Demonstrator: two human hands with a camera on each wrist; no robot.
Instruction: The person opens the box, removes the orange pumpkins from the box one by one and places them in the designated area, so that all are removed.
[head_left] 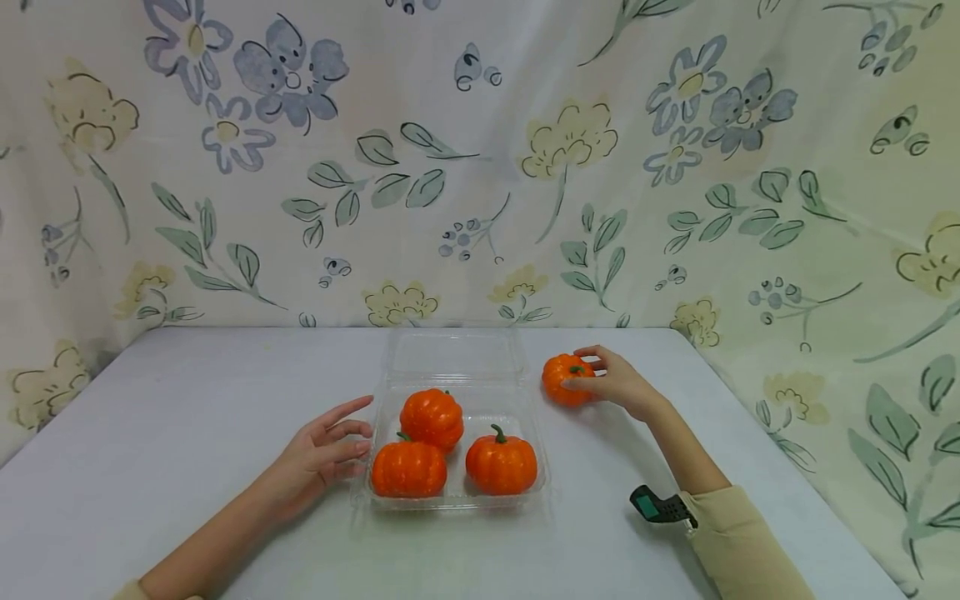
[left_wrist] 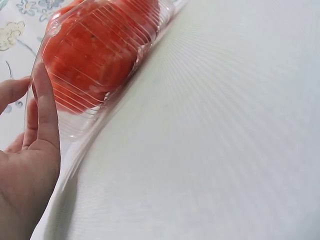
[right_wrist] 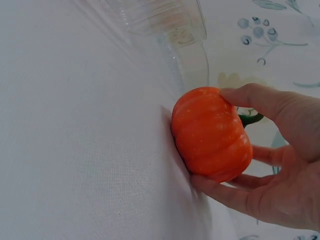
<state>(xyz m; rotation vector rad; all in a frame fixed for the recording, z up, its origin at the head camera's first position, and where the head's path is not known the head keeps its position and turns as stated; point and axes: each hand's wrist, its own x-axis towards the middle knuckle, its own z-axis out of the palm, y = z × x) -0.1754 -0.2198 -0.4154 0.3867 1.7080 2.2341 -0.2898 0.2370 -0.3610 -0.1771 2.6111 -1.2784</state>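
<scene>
My right hand (head_left: 622, 385) grips a small orange pumpkin (head_left: 564, 380) on the table, right of a clear plastic clamshell box (head_left: 456, 398). In the right wrist view the thumb and fingers sit on opposite sides of this pumpkin (right_wrist: 210, 135), and its green stem faces the palm. Three more orange pumpkins lie in the box: one at the back (head_left: 432, 419), one at the front left (head_left: 408, 470) and one at the front right (head_left: 501, 464). Beside the box's left wall is my left hand (head_left: 318, 458), fingers loosely extended; its fingertips appear to touch the plastic (left_wrist: 75, 127).
The box's lid (head_left: 456, 354) is folded back flat toward the rear edge of the white table (head_left: 225, 400). Behind the table hangs a flowered cloth (head_left: 480, 167), which also runs along the right side. A dark device with a screen (head_left: 660, 505) is at the right sleeve's cuff.
</scene>
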